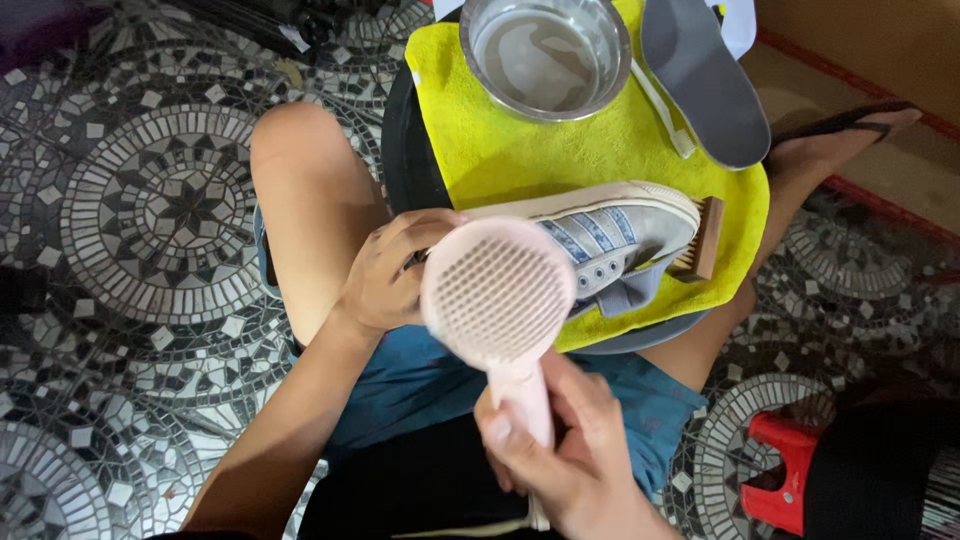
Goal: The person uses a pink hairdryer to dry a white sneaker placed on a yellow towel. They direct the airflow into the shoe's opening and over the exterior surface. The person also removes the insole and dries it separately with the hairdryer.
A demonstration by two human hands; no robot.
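Observation:
My right hand (560,445) grips the handle of a pale pink round brush (497,290), its bristle face turned up toward me, held just in front of a grey sneaker. The sneaker (610,235) with blue-striped side lies on its side on a yellow towel (520,150). My left hand (395,270) holds the sneaker at its heel end, partly hidden behind the brush head. A small wooden brush (703,240) lies at the sneaker's toe.
A steel bowl of water (545,55) stands at the towel's far edge. A grey insole (705,80) and a white toothbrush (662,115) lie to its right. My bare knees flank the black round stand; a red stool (780,470) sits lower right on mosaic floor.

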